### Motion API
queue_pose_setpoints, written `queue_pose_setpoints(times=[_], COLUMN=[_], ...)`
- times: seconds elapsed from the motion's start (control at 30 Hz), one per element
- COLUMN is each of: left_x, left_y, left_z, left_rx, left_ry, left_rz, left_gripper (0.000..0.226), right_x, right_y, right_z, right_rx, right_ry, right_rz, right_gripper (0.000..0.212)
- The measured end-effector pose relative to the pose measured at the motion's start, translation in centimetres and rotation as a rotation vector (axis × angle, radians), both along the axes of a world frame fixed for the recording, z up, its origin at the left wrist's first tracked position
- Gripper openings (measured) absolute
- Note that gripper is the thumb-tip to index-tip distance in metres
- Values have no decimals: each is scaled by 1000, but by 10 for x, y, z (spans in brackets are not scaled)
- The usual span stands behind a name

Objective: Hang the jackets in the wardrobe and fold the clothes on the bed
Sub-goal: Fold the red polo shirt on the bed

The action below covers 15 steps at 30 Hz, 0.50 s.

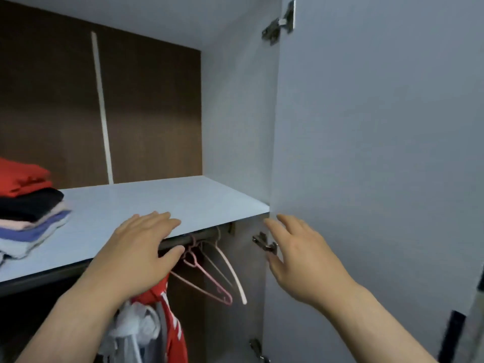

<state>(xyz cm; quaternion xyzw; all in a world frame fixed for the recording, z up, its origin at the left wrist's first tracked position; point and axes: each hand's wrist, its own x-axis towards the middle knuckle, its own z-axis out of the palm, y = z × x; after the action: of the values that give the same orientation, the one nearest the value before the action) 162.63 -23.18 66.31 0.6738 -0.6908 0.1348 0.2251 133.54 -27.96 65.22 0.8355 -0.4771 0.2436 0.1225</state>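
Observation:
I look into an open wardrobe. My left hand point(141, 247) is open, fingers spread over the front edge of the pale shelf point(162, 203), in front of the hanging rail point(201, 235). My right hand point(296, 260) is open too, held up beside the inner edge of the grey wardrobe door point(366, 153), near a metal hinge point(264, 244). Neither hand holds anything. Below my left hand a red jacket with white stripes point(174, 328) and a grey-white garment point(133, 331) hang from the rail. An empty pink hanger point(209, 281) and a white hanger point(233, 273) hang to their right.
A stack of folded clothes point(28, 205), red on top, then black, pink, blue and pale, lies at the shelf's left end. The wardrobe's back panel point(146, 113) is dark brown with a white strip. The grey side wall point(235, 127) closes off the right.

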Motion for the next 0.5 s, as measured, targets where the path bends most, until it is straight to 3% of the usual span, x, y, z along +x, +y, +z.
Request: queue_pose_setpoints(times=[0.27,0.5], left_x=[-187,-353], left_y=[9,52], left_z=[-21,-28], left_rx=[-54,-113], left_ry=[-98,204], left_rz=[-290,-892], left_gripper=[61,37], right_x=[-177,-326], right_y=[99,200], right_z=[-19,-38], right_rx=[26,31], right_ry=[-45,-86], right_rz=[-234,-578], right_gripper=[51,53])
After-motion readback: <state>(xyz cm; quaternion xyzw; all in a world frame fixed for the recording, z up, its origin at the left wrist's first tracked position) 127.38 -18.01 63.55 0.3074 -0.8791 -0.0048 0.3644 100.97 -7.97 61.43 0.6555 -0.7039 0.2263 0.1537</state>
